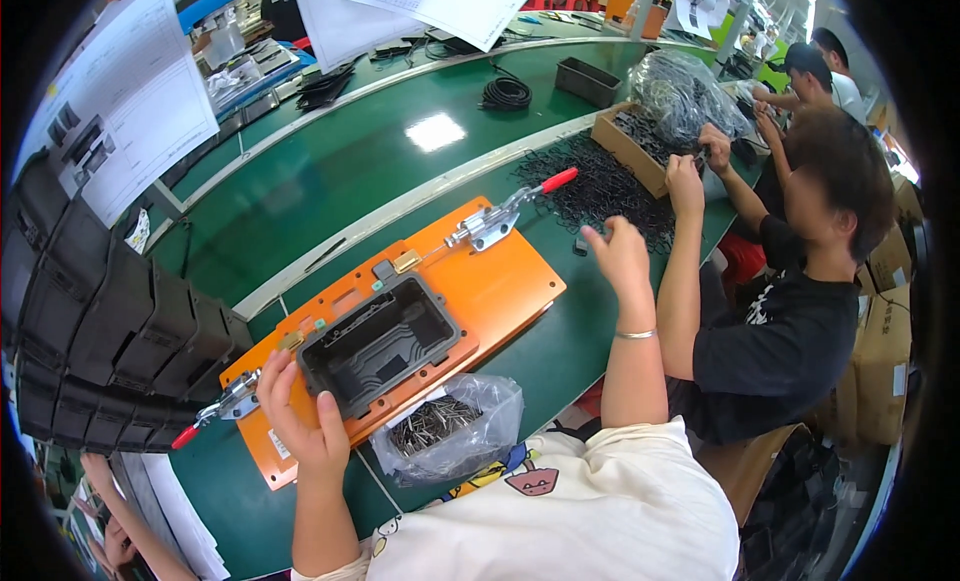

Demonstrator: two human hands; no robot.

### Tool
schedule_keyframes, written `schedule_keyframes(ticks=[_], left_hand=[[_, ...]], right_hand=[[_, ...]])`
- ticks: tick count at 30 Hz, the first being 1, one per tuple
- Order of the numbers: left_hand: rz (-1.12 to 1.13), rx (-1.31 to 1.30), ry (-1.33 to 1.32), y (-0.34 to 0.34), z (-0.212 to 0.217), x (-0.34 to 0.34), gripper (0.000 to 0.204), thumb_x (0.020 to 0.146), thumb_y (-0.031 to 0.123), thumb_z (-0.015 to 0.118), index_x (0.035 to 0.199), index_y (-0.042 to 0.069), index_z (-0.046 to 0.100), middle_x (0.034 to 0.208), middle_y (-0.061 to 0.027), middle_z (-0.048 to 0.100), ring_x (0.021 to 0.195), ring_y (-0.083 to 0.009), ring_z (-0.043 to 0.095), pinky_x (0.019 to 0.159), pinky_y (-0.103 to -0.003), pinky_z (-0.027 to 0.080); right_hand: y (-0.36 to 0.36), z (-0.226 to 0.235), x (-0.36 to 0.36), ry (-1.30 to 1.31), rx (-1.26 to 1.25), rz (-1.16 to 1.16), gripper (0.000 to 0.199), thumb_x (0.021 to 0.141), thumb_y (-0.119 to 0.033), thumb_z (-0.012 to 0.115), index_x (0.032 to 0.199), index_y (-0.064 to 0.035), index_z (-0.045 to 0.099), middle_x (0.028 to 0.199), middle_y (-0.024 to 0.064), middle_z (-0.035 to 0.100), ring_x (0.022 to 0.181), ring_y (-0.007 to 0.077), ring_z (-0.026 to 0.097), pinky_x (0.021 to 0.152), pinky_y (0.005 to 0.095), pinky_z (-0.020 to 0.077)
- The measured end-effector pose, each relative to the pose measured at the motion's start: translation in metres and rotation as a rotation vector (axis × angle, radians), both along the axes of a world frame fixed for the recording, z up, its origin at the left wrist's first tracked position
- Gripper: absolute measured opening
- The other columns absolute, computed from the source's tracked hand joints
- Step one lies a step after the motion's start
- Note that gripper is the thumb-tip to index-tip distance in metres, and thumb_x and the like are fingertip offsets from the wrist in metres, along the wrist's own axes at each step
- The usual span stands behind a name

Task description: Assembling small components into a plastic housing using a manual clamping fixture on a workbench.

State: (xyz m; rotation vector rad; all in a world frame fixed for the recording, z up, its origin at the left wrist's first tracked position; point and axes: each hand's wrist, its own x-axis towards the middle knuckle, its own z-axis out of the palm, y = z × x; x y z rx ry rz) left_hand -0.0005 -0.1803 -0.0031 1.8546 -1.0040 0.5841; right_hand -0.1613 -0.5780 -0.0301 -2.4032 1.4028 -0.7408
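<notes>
My left hand is open at the near left corner of a black plastic box, its thumb and fingers spread at the rim. The box lies open side up in an orange fixture plate with a toggle clamp at each end. Past the plate's right end, my right hand is over the green bench, thumb apart from its partly curled fingers, and I see nothing held. A small black piece lies by its thumb tip. Beyond it spreads a pile of thin black pieces.
A clear bag of metal screws sits against the plate's near side. Stacked black boxes stand at left. On the right, a co-worker's hands work over a cardboard box. A coiled black cable and black bin lie farther back.
</notes>
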Motion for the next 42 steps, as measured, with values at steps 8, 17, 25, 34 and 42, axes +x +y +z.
schedule_keyframes(ticks=[8, 17, 25, 34, 42], left_hand=[[-0.05, 0.027, -0.015, 0.003, 0.0, -0.006, 0.032, 0.074, 0.004, 0.065, 0.105, 0.0, 0.057, 0.12, -0.0195, 0.053, 0.116, -0.0399, 0.048, 0.098, -0.047, 0.038], [-0.03, 0.345, -0.009, -0.003, -0.001, -0.017, 0.044, 0.075, 0.026, 0.074, 0.109, 0.001, 0.061, 0.132, -0.0224, 0.048, 0.125, -0.0419, 0.043, 0.099, -0.053, 0.036], [-0.063, 0.44, 0.008, 0.001, 0.0, -0.012, 0.047, 0.077, 0.033, 0.071, 0.108, 0.0, 0.063, 0.133, -0.0238, 0.047, 0.13, -0.0451, 0.038, 0.104, -0.056, 0.033], [-0.107, 0.416, 0.062, 0.002, -0.003, -0.013, 0.048, 0.075, 0.034, 0.074, 0.107, 0.001, 0.062, 0.131, -0.0203, 0.05, 0.131, -0.0453, 0.036, 0.102, -0.057, 0.033], [-0.106, 0.396, 0.049, -0.001, -0.004, -0.011, 0.046, 0.075, 0.033, 0.073, 0.106, 0.0, 0.063, 0.127, -0.0203, 0.053, 0.13, -0.0458, 0.037, 0.1, -0.059, 0.034]], right_hand=[[-0.027, -0.054, 0.009, 0.04, -0.04, 0.017, 0.026, 0.075, -0.016, 0.074, 0.088, -0.0005, 0.057, 0.086, 0.019, 0.063, 0.084, 0.0356, 0.062, 0.075, 0.0406, 0.0501], [0.086, 0.096, 0.04, -0.74, 0.387, 0.886, 0.018, 0.082, 0.004, 0.063, 0.1, 0.0025, 0.067, 0.087, 0.0051, 0.063, 0.078, 0.0121, 0.062, 0.068, 0.0231, 0.0513], [0.204, 0.097, 0.198, -0.158, 0.272, 1.418, 0.016, 0.075, 0.005, 0.069, 0.09, 0.0054, 0.066, 0.077, 0.0109, 0.068, 0.071, 0.0156, 0.067, 0.065, 0.0266, 0.0537], [0.21, 0.078, 0.237, 0.185, 0.52, 1.435, 0.013, 0.07, -0.001, 0.075, 0.079, 0.0045, 0.068, 0.065, 0.0086, 0.065, 0.058, 0.0113, 0.06, 0.051, 0.0265, 0.0477], [0.209, 0.074, 0.235, 0.223, 0.532, 1.431, 0.023, 0.066, -0.004, 0.078, 0.083, 0.0033, 0.065, 0.071, 0.0091, 0.063, 0.065, 0.0141, 0.059, 0.058, 0.0286, 0.0477]])
